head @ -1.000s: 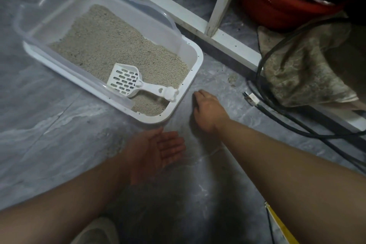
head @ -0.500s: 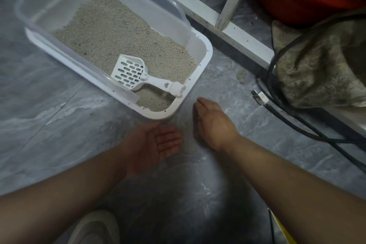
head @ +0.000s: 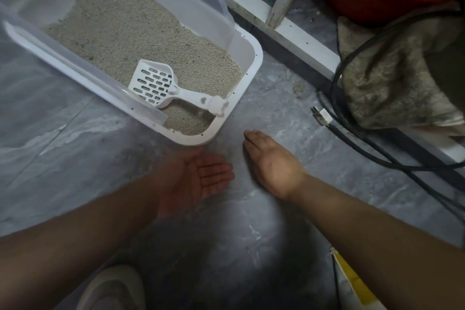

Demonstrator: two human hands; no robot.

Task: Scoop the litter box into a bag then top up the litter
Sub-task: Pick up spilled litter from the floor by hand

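Both hands sit empty on the grey floor (head: 75, 158) beside the litter box (head: 254, 58), left hand (head: 198, 178) palm-up with fingers straight, right hand (head: 271, 161) flat, the scoop (head: 161, 85) lying in the litter (head: 125, 33).

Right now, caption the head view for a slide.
Both hands, left palm up and right edge-down, hover open over the floor beside the litter box, scoop lying inside.

Grey marbled floor (head: 75, 158), white frame (head: 289, 30)

Right hand (head: 273, 166): slides back along floor (head: 75, 158), away from litter box (head: 251, 75) corner, toward left hand (head: 198, 178). Fingers now straighter, flat on floor. Gap between hands narrower.
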